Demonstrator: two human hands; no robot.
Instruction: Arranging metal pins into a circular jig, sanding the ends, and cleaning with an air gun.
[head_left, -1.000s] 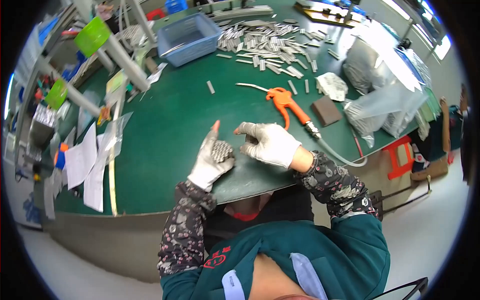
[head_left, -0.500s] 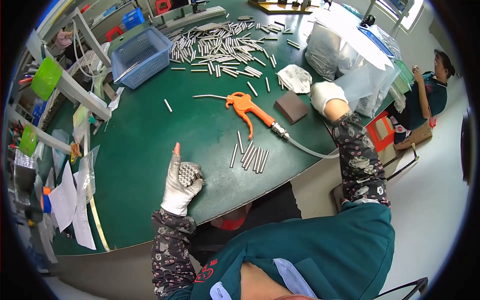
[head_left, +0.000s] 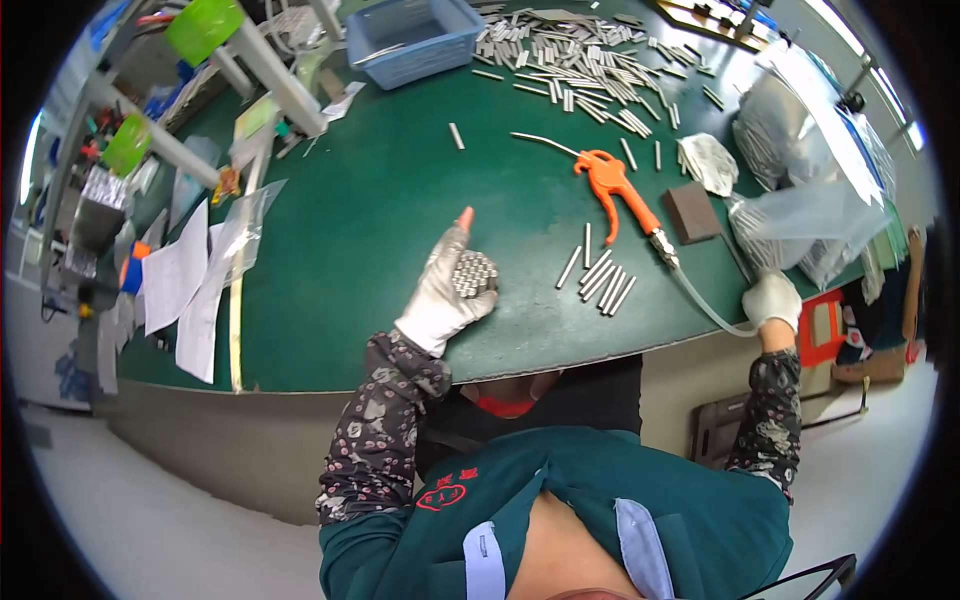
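1. A bundle of short metal rods (head_left: 474, 273) is gripped end-on in the gloved left hand (head_left: 447, 290), with the fingers curled around it and the orange-tipped index finger stretched straight up the table.
2. The left hand is rested on the green table (head_left: 370, 200), near its front edge.
3. A small loose group of metal rods (head_left: 600, 276) is laid on the table just to the right of the left hand, apart from it.
4. The gloved right hand (head_left: 772, 298) is held at the right edge of the table, by a clear plastic bag (head_left: 800, 225); whether its fingers are closed on anything cannot be told.
5. An orange air blow gun (head_left: 612, 190) is laid beyond the loose rods, and its pale hose (head_left: 705, 308) is run toward the right hand.
6. A brown block (head_left: 690, 212) and a spare knitted glove (head_left: 710, 162) are seen right of the gun.
7. A large scattered pile of rods (head_left: 580, 55) is spread at the far side of the table, beside a blue plastic bin (head_left: 415, 40).
8. White sheets of paper (head_left: 180, 280) are laid along the left edge of the table.
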